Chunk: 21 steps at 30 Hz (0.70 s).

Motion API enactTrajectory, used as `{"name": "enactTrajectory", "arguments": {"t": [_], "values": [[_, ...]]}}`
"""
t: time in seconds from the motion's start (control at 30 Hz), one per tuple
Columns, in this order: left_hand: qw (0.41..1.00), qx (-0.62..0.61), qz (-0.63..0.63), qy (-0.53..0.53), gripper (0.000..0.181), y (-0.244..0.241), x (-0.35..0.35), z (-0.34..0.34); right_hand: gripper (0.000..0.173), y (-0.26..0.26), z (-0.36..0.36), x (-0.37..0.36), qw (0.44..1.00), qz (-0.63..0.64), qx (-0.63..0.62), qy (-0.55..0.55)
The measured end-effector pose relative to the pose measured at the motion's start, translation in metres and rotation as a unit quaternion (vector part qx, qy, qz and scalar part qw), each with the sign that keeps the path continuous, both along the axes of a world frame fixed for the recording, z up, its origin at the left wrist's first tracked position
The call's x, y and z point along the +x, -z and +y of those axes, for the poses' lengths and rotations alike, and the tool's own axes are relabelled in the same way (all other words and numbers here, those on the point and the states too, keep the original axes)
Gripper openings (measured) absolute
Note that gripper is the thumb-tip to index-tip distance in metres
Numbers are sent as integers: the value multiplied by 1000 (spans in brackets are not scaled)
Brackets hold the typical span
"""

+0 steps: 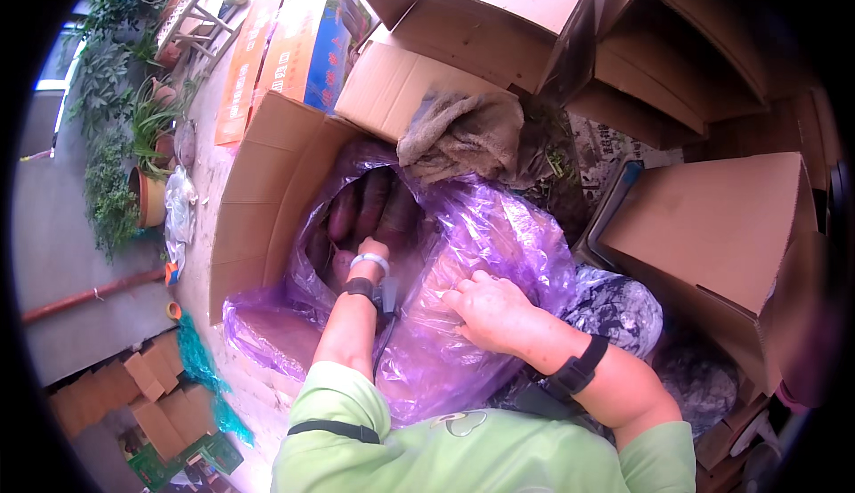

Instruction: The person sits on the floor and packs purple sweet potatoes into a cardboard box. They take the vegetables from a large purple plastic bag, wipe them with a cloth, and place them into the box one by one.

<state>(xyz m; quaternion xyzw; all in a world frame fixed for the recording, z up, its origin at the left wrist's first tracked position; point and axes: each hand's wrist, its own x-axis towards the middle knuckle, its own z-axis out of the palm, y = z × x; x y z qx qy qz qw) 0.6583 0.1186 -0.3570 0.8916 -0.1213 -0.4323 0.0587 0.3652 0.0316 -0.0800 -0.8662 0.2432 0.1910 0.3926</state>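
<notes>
An open cardboard box [257,209] stands before me, lined with a shiny purple plastic bag [494,239]. Inside the bag's mouth lie several long purple-red root vegetables [373,206], side by side. My left hand [373,250], with a pale bangle at the wrist, reaches down among them. Its fingers are mostly hidden, so I cannot tell whether it grips one. Over the bag's right side hovers or rests my right hand [486,306], fingers loosely bent and a little apart, with no object visible in it. A crumpled brown towel [461,132] lies at the bag's far edge.
Large open cartons [481,25] stand at the back, and another carton [708,219] is on the right. Printed orange-and-blue boxes [294,59] sit at the far left. Potted plants [150,192] line the wall. An orange tape roll [174,310] lies on the floor.
</notes>
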Motion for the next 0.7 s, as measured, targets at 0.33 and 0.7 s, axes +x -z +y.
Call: {"name": "enactTrajectory", "arguments": {"t": [0.33,0.7], "values": [[979,21,18,202,31,7,8,4,36,-3,-1,0,1000,-20,14,11],[977,-8,200,-67,47,-50,-37,-17,35,4,-1,-7,999,-9,21,34]]}}
